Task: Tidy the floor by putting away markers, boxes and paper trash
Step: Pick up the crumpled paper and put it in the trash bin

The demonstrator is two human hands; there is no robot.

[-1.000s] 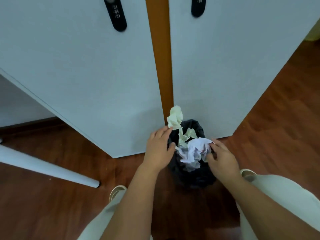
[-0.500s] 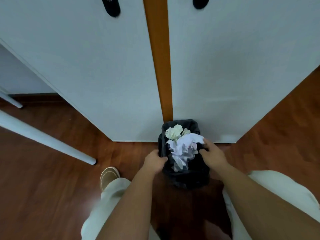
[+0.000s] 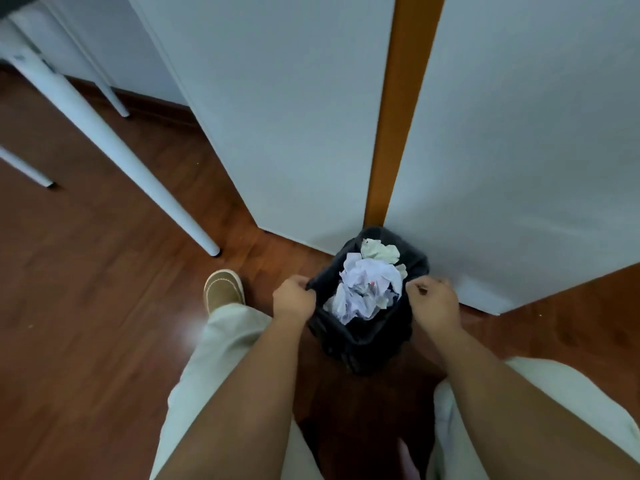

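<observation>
- Wooden floor [image 3: 86, 323], reddish brown, runs under us up to pale doors [image 3: 294, 116] split by an orange post [image 3: 398, 116].
- Our left hand [image 3: 294, 301] has its fingers curled round the left rim of the black bin [image 3: 363, 337], pinching the dark liner edge there.
- Our right hand [image 3: 434, 301] grips the right rim the same way, fingers folded over the edge, knuckles up.
- Between both hands the bin stands on the floor, close against the doors at the foot of the post.
- Crumpled paper [image 3: 367, 289], white and lilac, fills the bin to its top; a greenish-white wad [image 3: 379, 251] lies at the far side.
- Our tan shoe [image 3: 223, 289] and pale trouser leg [image 3: 214, 358] sit left of the bin.
- White table legs [image 3: 114, 143] slant across the floor further left.
</observation>
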